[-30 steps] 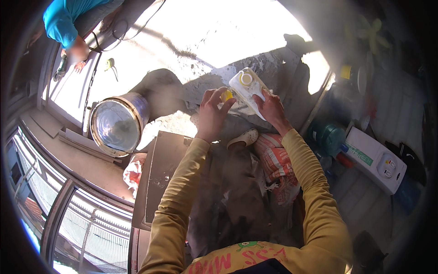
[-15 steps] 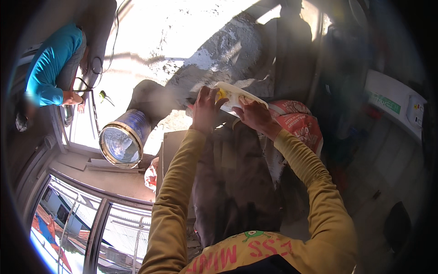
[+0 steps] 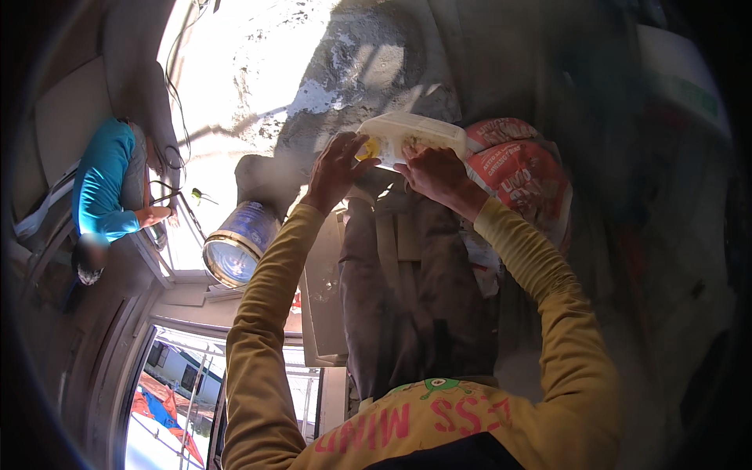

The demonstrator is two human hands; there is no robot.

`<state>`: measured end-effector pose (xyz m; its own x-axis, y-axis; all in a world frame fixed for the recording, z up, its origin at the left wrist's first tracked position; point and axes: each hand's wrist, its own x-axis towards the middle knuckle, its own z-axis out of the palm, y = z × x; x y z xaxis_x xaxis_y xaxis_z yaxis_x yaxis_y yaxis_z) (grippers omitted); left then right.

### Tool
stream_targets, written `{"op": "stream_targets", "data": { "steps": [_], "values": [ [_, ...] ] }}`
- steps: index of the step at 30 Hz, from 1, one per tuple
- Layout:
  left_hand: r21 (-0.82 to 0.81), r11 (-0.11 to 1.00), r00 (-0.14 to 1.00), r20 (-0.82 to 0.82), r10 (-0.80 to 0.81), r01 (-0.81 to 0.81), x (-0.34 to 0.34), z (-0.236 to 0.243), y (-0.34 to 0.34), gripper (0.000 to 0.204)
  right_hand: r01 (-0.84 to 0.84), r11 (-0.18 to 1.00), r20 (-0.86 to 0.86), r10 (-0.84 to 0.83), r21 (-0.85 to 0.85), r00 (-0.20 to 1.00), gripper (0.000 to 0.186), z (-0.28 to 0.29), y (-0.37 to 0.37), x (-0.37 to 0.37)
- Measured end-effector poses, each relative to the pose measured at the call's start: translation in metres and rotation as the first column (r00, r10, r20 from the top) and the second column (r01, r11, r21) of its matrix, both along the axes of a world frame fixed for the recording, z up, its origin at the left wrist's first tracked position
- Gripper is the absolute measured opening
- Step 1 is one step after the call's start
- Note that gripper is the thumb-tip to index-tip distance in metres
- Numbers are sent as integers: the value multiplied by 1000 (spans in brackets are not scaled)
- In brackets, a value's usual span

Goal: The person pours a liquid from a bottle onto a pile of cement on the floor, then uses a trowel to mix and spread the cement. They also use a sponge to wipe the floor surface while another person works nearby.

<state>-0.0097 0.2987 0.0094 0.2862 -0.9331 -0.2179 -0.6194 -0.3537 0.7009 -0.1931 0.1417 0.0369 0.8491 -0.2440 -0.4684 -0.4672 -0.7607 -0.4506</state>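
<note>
One white jug (image 3: pixel 425 128) shows in the head view, held out before the person, the red sack (image 3: pixel 521 184) just beyond its right end. The right hand (image 3: pixel 435 172) grips its body; the left hand (image 3: pixel 334 168) has its fingers curled round a yellow cap (image 3: pixel 370 149). Cap and jug end are together; fastened or loose, and so what remains, I cannot tell.

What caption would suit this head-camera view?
Bare left hand at a small yellow piece, bare right hand against a white plastic container.
</note>
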Motion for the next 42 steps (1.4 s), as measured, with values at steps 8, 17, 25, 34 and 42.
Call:
{"op": "stream_targets", "data": {
  "steps": [8,17,25,34,42],
  "values": [
    [298,942,980,78,-184,153,-27,18,-70,54,72,997,92,-75,32,993,48,1,-44,-40],
    [7,546,494,415,-764,838,-18,45,-207,51,385,920,232,-390,72,891,28,33,-120,-120],
    [-103,517,507,427,-749,850,-186,140,-338,40,668,742,309,-623,-57,719,44,99,-156,-237],
    [-205,-108,38,598,-801,973,-346,175,-447,61,942,311,407,-849,-127,336,47,144,-148,-386],
    [-299,620,677,149,-720,725,-336,49,-441,75,829,-551,118,-821,98,-559,37,17,-164,-549]
  ]
}}
